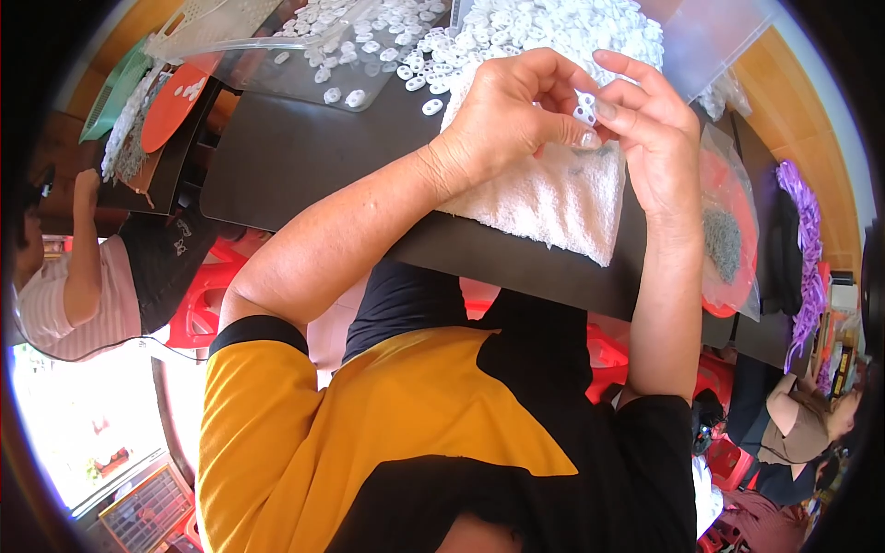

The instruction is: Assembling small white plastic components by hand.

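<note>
Above a white towel (562, 207), my two hands meet around a small white plastic piece (584, 110) with dark holes. My left hand (507, 111) is closed, thumb and fingertips pinched at the piece's left side. On the other side, my right hand (653, 124) pinches at it with thumb and finger, its index finger raised. Fingers hide part of the piece. Just behind the hands lies a big heap of white oval pieces (562, 28), many showing two holes.
More white pieces lie in a clear plastic tray (318, 92) on the dark table (277, 175). At right, a bagged red plate (728, 184) holds a grey bundle (724, 244) beside purple strips (804, 267). Other people sit at left (78, 286) and right (793, 424).
</note>
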A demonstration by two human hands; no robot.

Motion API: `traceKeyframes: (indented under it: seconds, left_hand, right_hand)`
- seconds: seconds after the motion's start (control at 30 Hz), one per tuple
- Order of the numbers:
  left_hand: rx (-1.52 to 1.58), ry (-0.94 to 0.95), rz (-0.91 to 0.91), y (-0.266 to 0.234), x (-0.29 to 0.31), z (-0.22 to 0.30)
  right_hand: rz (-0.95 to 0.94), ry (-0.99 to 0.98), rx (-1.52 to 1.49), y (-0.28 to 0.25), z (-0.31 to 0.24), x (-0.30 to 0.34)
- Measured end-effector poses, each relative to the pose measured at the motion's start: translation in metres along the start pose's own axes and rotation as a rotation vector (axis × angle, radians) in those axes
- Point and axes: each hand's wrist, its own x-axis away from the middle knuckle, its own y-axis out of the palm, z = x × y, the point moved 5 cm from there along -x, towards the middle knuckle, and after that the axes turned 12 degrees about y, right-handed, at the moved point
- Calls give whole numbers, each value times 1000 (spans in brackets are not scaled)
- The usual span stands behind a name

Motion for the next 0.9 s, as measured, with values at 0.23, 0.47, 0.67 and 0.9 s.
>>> traceKeyframes:
  seconds: [0.23,0.47,0.67,0.9]
  left_hand:
    - [-108,74,-47,0,1,4]
    - [58,-42,-37,-3,1,5]
    - [68,-79,-62,-2,1,8]
    - [47,-4,-112,1,1,9]
  right_hand:
    - [-73,37,11,0,1,0]
    - [-72,37,36,2,0,1]
    - [4,-1,78,5,0,2]
    - [-44,13,77,3,-1,2]
